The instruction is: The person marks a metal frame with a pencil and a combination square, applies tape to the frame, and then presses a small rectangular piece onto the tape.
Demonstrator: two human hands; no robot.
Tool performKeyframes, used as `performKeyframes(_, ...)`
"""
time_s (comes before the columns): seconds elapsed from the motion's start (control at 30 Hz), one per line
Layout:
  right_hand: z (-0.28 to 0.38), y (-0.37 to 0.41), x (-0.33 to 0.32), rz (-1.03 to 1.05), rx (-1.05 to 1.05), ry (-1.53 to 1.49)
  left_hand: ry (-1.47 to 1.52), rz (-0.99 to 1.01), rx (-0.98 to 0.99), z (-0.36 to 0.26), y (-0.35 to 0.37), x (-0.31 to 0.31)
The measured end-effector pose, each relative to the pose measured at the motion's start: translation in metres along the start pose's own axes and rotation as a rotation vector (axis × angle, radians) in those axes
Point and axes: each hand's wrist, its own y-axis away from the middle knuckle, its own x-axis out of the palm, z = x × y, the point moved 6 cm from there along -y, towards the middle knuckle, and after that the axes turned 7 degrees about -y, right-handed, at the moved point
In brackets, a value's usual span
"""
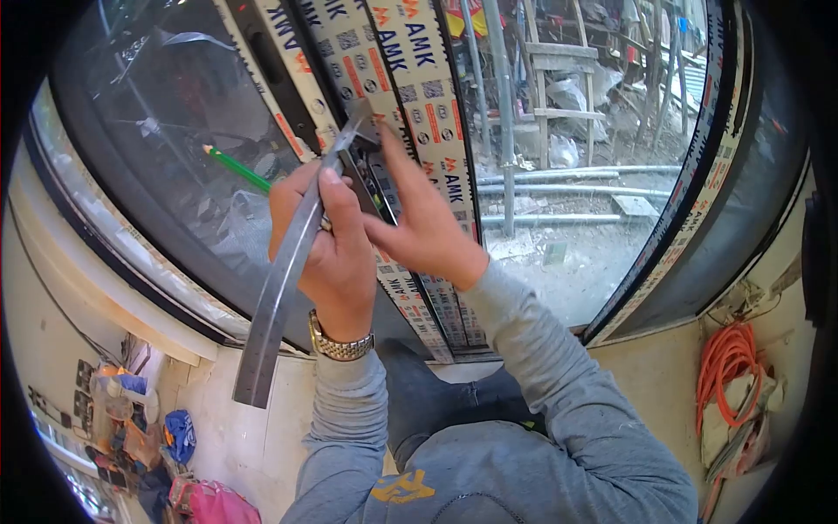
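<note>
My left hand (327, 240) is closed around a long steel ruler (284, 301), which slants from the lower left up to the door frame. A green pencil (236, 168) sticks out to the left from the same hand, its tip pointing away. My right hand (428, 218) grips a dark fitting (371, 179) with thumb and fingers, close against the door frame (410, 87), which is covered in AMK-printed protective tape. The ruler's upper end overlaps the top of the fitting. Part of the fitting is hidden behind my left hand.
Glass panes flank the frame, with metal pipes (576, 188) and a wooden ladder (563, 87) outside. An orange hose coil (724, 367) hangs at the right. Bags and tools lie on the floor at the lower left, among them a pink bag (223, 504).
</note>
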Motion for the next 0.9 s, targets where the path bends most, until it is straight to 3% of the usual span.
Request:
performKeyframes(0.1,-0.019,0.069,0.029,0.081,0.353,-0.136,-0.031,-0.114,0.042,-0.009,0.006,-0.034)
performKeyframes(0.23,-0.013,0.099,0.047,0.104,0.243,0.094,0.006,-0.272,0.051,-0.01,0.019,-0.081)
performKeyframes(0.33,-0.021,0.098,0.058,0.225,0.302,0.071,0.023,-0.293,-0.082,-0.001,0.031,-0.1)
performKeyframes(0.4,-0.026,0.094,0.067,0.366,0.347,-0.114,0.043,-0.315,-0.121,0.005,0.036,-0.105)
performKeyframes(0.47,-0.029,0.087,0.063,0.373,0.31,-0.153,-0.016,-0.317,-0.142,0.01,0.038,-0.108)
performKeyframes(0.53,-0.019,0.074,0.048,0.483,0.209,0.18,-0.033,-0.315,-0.161,0.016,0.045,-0.115)
performKeyframes(0.6,-0.006,0.058,0.018,0.202,-0.002,0.389,-0.039,-0.32,-0.175,0.022,0.055,-0.123)
performKeyframes(0.67,-0.004,0.045,-0.015,0.066,-0.015,0.7,-0.056,-0.275,-0.327,0.037,0.071,-0.125)
performKeyframes(0.7,-0.01,0.042,-0.027,0.063,-0.034,0.712,0.009,-0.264,-0.429,0.048,0.081,-0.123)
performKeyframes(0.77,-0.047,0.044,-0.047,0.118,0.011,1.003,0.021,-0.236,-0.455,0.05,0.09,-0.114)
performKeyframes(0.8,-0.061,0.046,-0.058,0.107,0.0,1.01,0.021,-0.191,-0.483,0.052,0.093,-0.108)
performKeyframes(0.87,-0.078,0.052,-0.067,0.151,-0.203,1.16,-0.005,-0.168,-0.455,0.049,0.096,-0.097)
performKeyframes(0.9,-0.083,0.052,-0.068,0.164,-0.196,1.214,0.062,-0.115,-0.483,0.043,0.096,-0.086)
